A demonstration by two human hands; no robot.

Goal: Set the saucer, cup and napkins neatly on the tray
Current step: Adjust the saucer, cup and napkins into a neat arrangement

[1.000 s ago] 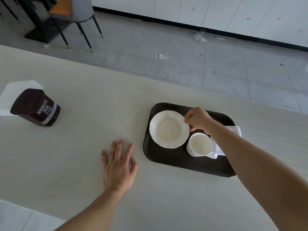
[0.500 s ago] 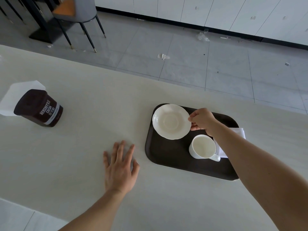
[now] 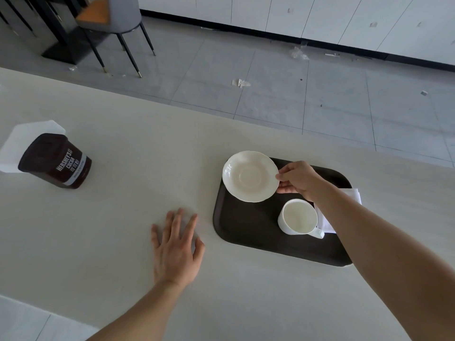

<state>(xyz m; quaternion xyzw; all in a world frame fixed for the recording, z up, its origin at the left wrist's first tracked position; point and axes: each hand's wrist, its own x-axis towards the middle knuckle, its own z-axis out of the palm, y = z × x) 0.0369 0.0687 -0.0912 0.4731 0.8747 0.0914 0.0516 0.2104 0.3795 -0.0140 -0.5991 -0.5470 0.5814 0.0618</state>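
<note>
Printed in white down the side of the dark brown cocoa tub (image 3: 55,160): "HERSHEY'S COCOA", smaller lines beneath too blurred to read.

Right hand (image 3: 299,179) now lifts the saucer (image 3: 250,176) off the tray (image 3: 246,225) floor, pinched at its rim, shifting it toward the tray's far-left corner, overhanging the far edge.

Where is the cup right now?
In the head view the cup stands on the tray, toward its right side, nearer than the saucer and beside the napkins.
</note>
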